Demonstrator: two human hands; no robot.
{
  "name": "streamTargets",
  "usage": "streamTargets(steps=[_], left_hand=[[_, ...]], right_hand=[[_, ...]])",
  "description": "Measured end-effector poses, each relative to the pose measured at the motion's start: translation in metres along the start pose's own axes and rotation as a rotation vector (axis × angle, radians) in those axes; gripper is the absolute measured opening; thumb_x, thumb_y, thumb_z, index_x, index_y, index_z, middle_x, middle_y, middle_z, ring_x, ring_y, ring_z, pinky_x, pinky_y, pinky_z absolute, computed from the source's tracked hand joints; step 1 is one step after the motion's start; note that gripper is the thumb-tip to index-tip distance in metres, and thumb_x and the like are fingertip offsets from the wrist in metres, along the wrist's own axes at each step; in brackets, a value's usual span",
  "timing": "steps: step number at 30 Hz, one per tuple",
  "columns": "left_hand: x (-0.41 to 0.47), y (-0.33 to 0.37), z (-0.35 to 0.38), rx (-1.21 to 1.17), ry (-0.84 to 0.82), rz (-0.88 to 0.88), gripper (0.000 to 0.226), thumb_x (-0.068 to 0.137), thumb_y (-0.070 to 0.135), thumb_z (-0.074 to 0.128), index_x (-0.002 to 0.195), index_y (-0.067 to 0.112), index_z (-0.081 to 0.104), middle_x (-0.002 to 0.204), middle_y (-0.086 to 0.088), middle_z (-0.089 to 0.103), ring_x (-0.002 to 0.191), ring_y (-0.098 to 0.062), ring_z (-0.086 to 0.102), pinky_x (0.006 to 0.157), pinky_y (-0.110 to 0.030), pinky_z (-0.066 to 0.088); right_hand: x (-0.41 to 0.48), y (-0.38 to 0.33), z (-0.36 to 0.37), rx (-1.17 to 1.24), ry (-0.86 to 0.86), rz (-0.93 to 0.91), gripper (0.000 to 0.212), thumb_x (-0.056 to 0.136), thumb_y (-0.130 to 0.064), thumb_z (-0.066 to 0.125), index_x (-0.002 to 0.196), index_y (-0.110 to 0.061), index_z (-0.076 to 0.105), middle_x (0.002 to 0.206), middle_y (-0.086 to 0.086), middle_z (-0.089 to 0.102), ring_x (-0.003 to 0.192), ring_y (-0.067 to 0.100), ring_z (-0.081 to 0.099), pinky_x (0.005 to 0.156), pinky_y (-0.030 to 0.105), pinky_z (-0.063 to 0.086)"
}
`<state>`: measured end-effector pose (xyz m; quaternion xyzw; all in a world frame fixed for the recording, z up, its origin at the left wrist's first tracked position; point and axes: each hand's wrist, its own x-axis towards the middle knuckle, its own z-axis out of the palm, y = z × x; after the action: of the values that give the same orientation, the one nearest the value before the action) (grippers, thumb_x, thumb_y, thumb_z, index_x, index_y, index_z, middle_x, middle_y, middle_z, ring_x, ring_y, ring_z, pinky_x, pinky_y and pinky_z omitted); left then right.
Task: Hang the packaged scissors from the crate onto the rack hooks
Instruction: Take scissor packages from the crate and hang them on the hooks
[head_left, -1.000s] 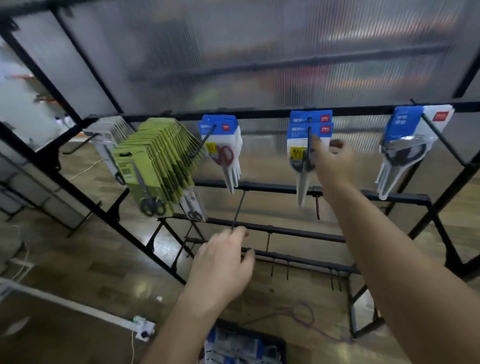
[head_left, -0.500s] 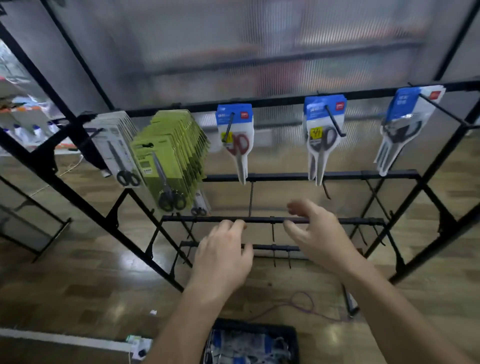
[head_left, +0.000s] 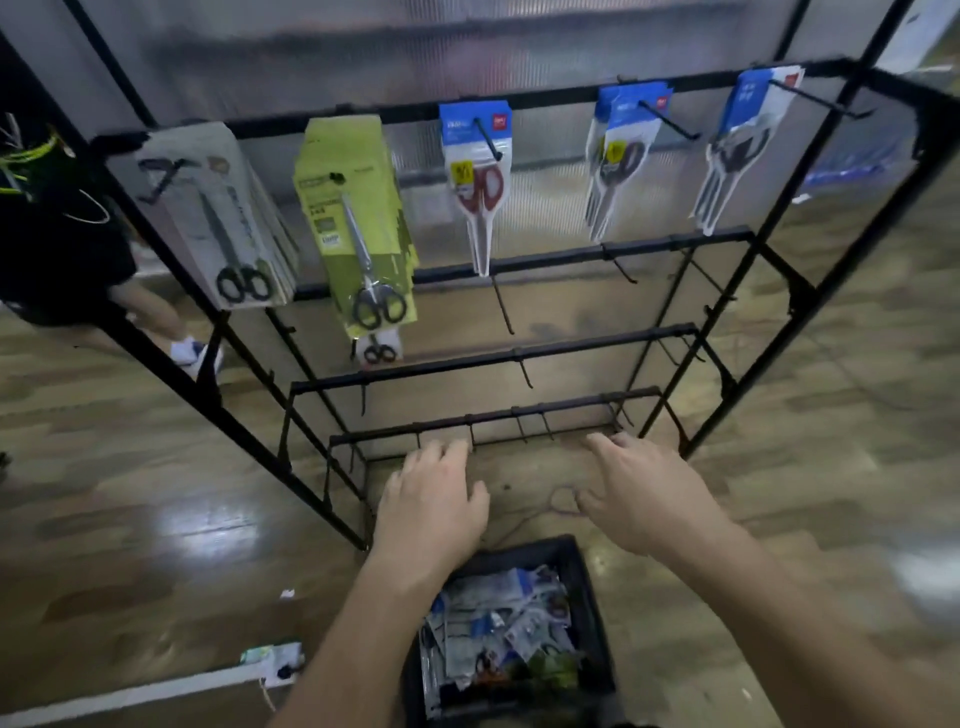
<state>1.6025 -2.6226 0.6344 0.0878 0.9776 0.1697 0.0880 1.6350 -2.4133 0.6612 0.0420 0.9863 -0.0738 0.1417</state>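
A black crate (head_left: 587, 597) on the floor below me holds several packaged scissors (head_left: 498, 629). My left hand (head_left: 431, 504) and my right hand (head_left: 639, 493) hover above it, both empty with fingers spread. The black rack (head_left: 519, 353) stands ahead. On its top rail hang a grey pack stack (head_left: 223, 213), a green pack stack (head_left: 358, 228), a blue pack with red-handled scissors (head_left: 475, 176), blue packs with dark scissors (head_left: 621, 150) and further blue packs (head_left: 743, 145) at the right. Lower hooks (head_left: 524, 371) are bare.
A person's legs and white shoe (head_left: 192, 351) show behind the rack at the left. A white power strip and cable (head_left: 270, 665) lie on the wooden floor at the lower left. A ribbed translucent panel (head_left: 467, 47) backs the rack.
My right hand has let go of the blue pack on the top hook and dropped down. Both hands now hover over the crate, and my view has tilted downward.
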Motion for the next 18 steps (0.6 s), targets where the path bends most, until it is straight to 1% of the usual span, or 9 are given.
streamTargets(steps=[3, 7, 9, 11, 13, 14, 16, 18], left_hand=[[-0.009, -0.007, 0.014, -0.003, -0.041, 0.002, 0.044, 0.101, 0.038, 0.050, 0.143, 0.025, 0.047, 0.139, 0.000, 0.054, 0.129, -0.022, 0.049, 0.108, -0.039, 0.041], [-0.014, -0.012, 0.038, 0.008, -0.120, -0.005, 0.048, 0.101, 0.036, 0.051, 0.146, 0.024, 0.045, 0.140, -0.002, 0.053, 0.131, -0.023, 0.048, 0.109, -0.040, 0.040], [-0.016, -0.017, 0.051, 0.020, -0.158, -0.023, 0.049, 0.100, 0.035, 0.052, 0.147, 0.024, 0.044, 0.140, -0.002, 0.053, 0.130, -0.024, 0.050, 0.108, -0.040, 0.040], [-0.018, -0.023, 0.064, 0.024, -0.198, -0.057, 0.048, 0.100, 0.036, 0.053, 0.146, 0.025, 0.045, 0.139, -0.002, 0.053, 0.127, -0.024, 0.052, 0.106, -0.041, 0.044], [-0.018, -0.035, 0.082, 0.026, -0.253, -0.117, 0.048, 0.100, 0.037, 0.054, 0.145, 0.025, 0.046, 0.138, -0.002, 0.053, 0.124, -0.025, 0.054, 0.101, -0.042, 0.048], [-0.018, -0.042, 0.095, 0.026, -0.277, -0.151, 0.048, 0.100, 0.037, 0.054, 0.145, 0.025, 0.046, 0.137, -0.002, 0.053, 0.122, -0.026, 0.055, 0.098, -0.042, 0.049], [-0.017, -0.057, 0.130, 0.008, -0.324, -0.214, 0.045, 0.100, 0.036, 0.054, 0.144, 0.026, 0.047, 0.135, -0.001, 0.052, 0.122, -0.026, 0.055, 0.094, -0.040, 0.049], [-0.014, -0.071, 0.178, -0.001, -0.387, -0.253, 0.043, 0.100, 0.034, 0.053, 0.142, 0.026, 0.046, 0.134, 0.000, 0.052, 0.123, -0.025, 0.053, 0.094, -0.039, 0.047]], right_hand=[[-0.007, 0.000, 0.018, -0.029, -0.045, 0.003, 0.053, 0.098, -0.047, 0.050, 0.146, -0.025, 0.041, 0.138, 0.003, 0.057, 0.126, 0.027, 0.054, 0.103, 0.038, 0.044], [-0.007, 0.003, 0.048, -0.017, -0.117, 0.018, 0.058, 0.097, -0.048, 0.050, 0.150, -0.026, 0.038, 0.140, 0.004, 0.056, 0.128, 0.028, 0.053, 0.103, 0.039, 0.043], [-0.002, 0.006, 0.070, -0.003, -0.176, 0.024, 0.054, 0.095, -0.049, 0.052, 0.144, -0.026, 0.043, 0.137, 0.005, 0.057, 0.126, 0.030, 0.055, 0.099, 0.040, 0.044], [0.004, 0.010, 0.094, 0.013, -0.229, 0.009, 0.049, 0.093, -0.049, 0.053, 0.136, -0.024, 0.046, 0.134, 0.005, 0.059, 0.122, 0.032, 0.057, 0.094, 0.040, 0.045], [0.015, 0.014, 0.122, 0.023, -0.271, -0.009, 0.049, 0.093, -0.051, 0.054, 0.133, -0.025, 0.047, 0.130, 0.004, 0.060, 0.120, 0.031, 0.057, 0.093, 0.039, 0.046], [0.022, 0.016, 0.137, 0.027, -0.304, -0.024, 0.051, 0.093, -0.053, 0.054, 0.136, -0.026, 0.046, 0.131, 0.004, 0.060, 0.121, 0.031, 0.057, 0.094, 0.040, 0.046], [0.039, 0.023, 0.178, 0.062, -0.417, -0.039, 0.054, 0.097, -0.049, 0.051, 0.144, -0.025, 0.041, 0.136, 0.006, 0.058, 0.124, 0.032, 0.056, 0.096, 0.040, 0.045], [0.063, 0.031, 0.228, 0.086, -0.515, -0.065, 0.049, 0.097, -0.045, 0.052, 0.140, -0.023, 0.043, 0.134, 0.009, 0.058, 0.120, 0.034, 0.057, 0.094, 0.042, 0.047]])
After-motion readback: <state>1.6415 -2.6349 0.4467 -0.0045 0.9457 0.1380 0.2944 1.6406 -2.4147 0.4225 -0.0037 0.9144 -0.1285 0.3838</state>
